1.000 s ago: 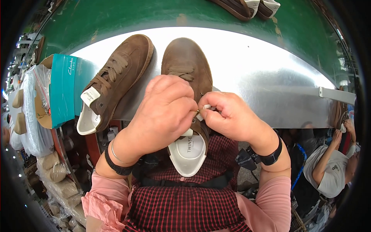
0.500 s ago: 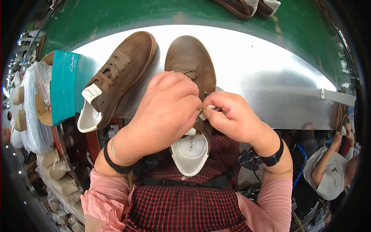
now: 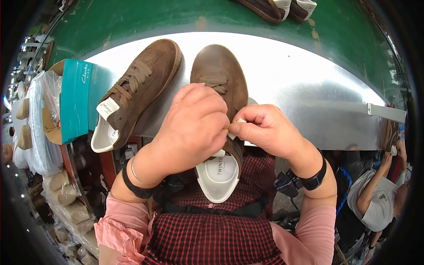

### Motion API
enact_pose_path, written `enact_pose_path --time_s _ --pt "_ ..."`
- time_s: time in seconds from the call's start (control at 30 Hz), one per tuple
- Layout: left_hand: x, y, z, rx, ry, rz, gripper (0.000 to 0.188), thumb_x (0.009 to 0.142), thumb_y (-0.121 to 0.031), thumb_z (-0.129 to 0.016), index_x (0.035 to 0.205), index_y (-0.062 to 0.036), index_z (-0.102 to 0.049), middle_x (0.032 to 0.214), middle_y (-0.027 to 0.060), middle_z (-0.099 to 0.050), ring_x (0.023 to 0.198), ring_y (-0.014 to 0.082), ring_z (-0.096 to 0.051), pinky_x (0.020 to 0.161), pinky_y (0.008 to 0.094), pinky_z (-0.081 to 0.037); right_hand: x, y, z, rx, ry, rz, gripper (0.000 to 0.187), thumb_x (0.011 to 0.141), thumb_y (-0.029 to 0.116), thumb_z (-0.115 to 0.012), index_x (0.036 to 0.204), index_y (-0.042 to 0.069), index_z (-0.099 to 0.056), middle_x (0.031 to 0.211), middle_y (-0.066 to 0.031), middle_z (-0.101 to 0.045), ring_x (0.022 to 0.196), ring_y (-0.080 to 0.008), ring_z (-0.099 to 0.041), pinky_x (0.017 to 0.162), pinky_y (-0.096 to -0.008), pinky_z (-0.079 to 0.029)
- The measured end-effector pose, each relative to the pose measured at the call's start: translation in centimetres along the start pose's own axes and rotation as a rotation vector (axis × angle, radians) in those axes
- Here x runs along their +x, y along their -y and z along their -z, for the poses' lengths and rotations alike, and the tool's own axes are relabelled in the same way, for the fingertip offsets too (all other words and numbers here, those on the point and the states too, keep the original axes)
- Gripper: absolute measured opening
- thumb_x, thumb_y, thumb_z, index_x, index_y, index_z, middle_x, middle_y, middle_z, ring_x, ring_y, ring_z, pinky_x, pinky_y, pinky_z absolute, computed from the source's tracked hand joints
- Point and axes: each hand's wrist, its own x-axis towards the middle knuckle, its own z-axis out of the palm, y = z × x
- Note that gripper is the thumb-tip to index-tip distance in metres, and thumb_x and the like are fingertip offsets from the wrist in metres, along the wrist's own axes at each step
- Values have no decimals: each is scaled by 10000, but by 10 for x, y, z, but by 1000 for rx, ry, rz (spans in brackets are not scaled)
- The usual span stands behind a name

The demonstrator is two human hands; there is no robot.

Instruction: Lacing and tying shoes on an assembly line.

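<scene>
A brown lace-up shoe (image 3: 217, 66) with a white lining stands before me, its toe pointing away and its heel near my apron. Over its collar, my left hand (image 3: 194, 119) is closed with the fingertips together; what they hold is hidden. Thumb and forefinger of my right hand (image 3: 269, 130) pinch a small white textured strip (image 3: 240, 121) beside the eyelets, right against the left fingertips. A tiny dark thread-like bit (image 3: 236, 109) shows just above them. The matching brown shoe (image 3: 139, 90), laced and with a white tongue label, lies tilted to the left, untouched.
Both shoes rest on a shiny metal worktop (image 3: 309, 88) with a green surface (image 3: 145, 20) beyond. A teal box (image 3: 76, 101) and plastic-wrapped goods (image 3: 44, 128) are at left. More brown shoes (image 3: 269, 9) lie at the far edge. Another person (image 3: 375, 198) works at right.
The shoes and worktop sit slightly lower in the picture. My hands stay at the same spot on the shoe, and the right thumb and forefinger now cover more of the white strip.
</scene>
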Motion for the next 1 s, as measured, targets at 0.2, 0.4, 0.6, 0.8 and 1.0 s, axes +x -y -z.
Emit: enact_pose_path --time_s 0.2,0.4,0.6,0.8,1.0 --pt "0 -1 1 -55 15 50 189 577 14 -688 720 -56 -586 826 59 -564 901 273 -576 898 444 -421 3 6 3 -87 31 -10 109 832 98 -583 786 5 -618 657 32 -545 607 -29 -451 525 -214 -382" --pt "2 -2 3 -35 60 60 179 590 6 -689 726 -52 -588 840 59 -569 912 275 -570 889 433 -416 1 6 -1 -250 -43 120 100 798 83 -551 797 1 -608 673 -24 -553 616 -75 -479 542 -251 -410" --pt "2 -2 5 -40 72 30 173 604 9 -685 735 -51 -589 847 59 -571 923 278 -565 882 430 -414 -1 4 -3 -248 -44 167 100 781 74 -542 810 -1 -602 695 -47 -558 629 -97 -496 563 -265 -426" --pt "-3 -4 12 -99 69 88 195 615 4 -694 786 -43 -615 853 62 -570 931 282 -562 871 412 -419 -3 -2 -7 -523 -183 435 83 737 40 -552 799 7 -596 716 -114 -576 653 -245 -565 589 -336 -452" --pt "-5 -6 14 78 53 123 197 615 1 -688 798 -30 -620 854 65 -563 921 284 -550 827 401 -426 1 16 -6 -1006 -114 733 87 716 112 -589 675 38 -569 698 -98 -559 706 -268 -569 714 -363 -454"
